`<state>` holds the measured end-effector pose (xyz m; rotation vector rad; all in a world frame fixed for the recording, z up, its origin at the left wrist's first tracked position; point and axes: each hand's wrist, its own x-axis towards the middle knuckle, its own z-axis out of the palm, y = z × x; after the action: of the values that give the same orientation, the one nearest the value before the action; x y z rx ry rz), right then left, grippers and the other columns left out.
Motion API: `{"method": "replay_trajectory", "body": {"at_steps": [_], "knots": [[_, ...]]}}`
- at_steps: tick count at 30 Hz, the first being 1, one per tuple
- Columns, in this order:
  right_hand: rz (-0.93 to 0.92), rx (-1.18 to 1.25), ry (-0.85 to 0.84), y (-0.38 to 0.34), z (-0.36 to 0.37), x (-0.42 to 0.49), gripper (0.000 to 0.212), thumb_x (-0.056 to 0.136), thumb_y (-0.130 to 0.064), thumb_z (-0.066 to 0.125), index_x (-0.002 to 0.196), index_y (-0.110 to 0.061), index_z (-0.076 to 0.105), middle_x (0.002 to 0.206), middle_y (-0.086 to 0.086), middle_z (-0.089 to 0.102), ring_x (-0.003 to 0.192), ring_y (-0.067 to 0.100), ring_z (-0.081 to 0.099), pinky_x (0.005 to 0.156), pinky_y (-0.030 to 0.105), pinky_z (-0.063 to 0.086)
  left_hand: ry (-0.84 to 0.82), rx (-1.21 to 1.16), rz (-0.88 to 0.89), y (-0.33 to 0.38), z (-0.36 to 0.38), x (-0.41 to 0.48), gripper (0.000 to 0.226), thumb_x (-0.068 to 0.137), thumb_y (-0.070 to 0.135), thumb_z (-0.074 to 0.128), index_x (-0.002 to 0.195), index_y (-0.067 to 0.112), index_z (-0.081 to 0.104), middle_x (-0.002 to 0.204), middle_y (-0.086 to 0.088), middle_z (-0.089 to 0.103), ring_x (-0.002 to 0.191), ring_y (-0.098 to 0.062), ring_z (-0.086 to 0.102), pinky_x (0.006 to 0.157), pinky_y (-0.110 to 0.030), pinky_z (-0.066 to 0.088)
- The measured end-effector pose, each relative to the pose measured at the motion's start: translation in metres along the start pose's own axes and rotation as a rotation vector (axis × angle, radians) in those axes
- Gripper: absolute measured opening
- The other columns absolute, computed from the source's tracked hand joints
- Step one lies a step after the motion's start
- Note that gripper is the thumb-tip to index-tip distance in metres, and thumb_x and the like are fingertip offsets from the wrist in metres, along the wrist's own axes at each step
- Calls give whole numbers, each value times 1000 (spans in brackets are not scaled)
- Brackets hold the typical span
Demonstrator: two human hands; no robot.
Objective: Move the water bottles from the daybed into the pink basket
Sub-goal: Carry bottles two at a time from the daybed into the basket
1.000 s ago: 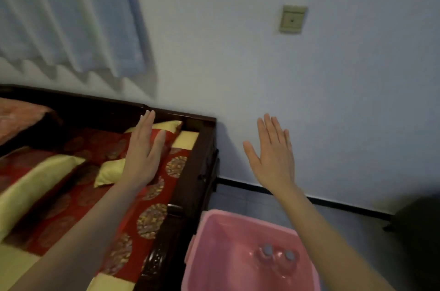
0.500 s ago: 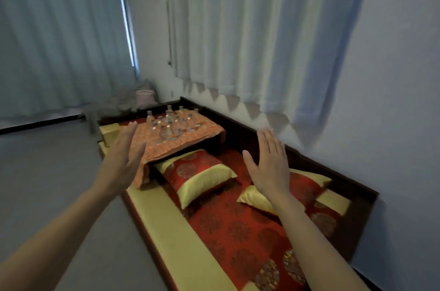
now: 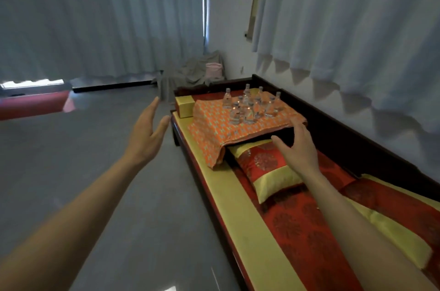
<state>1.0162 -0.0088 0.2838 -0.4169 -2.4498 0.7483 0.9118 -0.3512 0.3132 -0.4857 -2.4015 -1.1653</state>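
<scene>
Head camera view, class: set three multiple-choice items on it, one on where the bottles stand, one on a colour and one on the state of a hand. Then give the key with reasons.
1. Where do the water bottles stand?
A. On the floor
B. On the orange cloth at the far end of the daybed
C. On a windowsill

2. What colours is the cushion nearest the right hand?
A. Red and gold
B. Blue and white
C. Plain green

3. What is the state of the left hand?
A. It grips a bottle
B. It is open and holds nothing
C. It presses on the cloth

Key:
1 B: the bottles stand clustered on the cloth.
2 A: the cushion has a red middle with gold bands.
3 B: its fingers are straight and it is over the floor.
</scene>
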Motion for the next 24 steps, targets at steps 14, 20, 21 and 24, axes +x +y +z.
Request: {"method": "replay_trajectory", "body": {"at_steps": [14,20,21,24], "knots": [[95,149,-18,-10,188,218,74,83,-47,68,145,-27,33,152,-2,35,136,21,37,103,38,37,-161,-56,-47,-152,112,235,57,99,30,46,150,17,26,155,0,31,140,-10,28,106,-21,19],[188,129,11,-8,265,295,87,73,-59,70,145,-26,33,149,-1,38,134,21,38,97,34,36,-228,-98,-31,-209,169,346,57,98,28,48,150,15,27,124,12,39,95,16,39,89,-7,22],[204,136,25,-6,277,309,89,72,-59,72,145,-25,34,148,0,40,133,21,40,95,33,35,-238,-94,-17,-218,180,366,57,98,27,49,149,14,28,120,10,39,88,13,39,85,-6,23],[264,168,64,5,315,345,91,68,-57,76,144,-25,36,139,-7,44,123,11,43,91,28,34,-316,-149,6,-252,219,425,57,98,28,49,149,14,29,139,0,47,119,-3,48,101,-15,25]]}}
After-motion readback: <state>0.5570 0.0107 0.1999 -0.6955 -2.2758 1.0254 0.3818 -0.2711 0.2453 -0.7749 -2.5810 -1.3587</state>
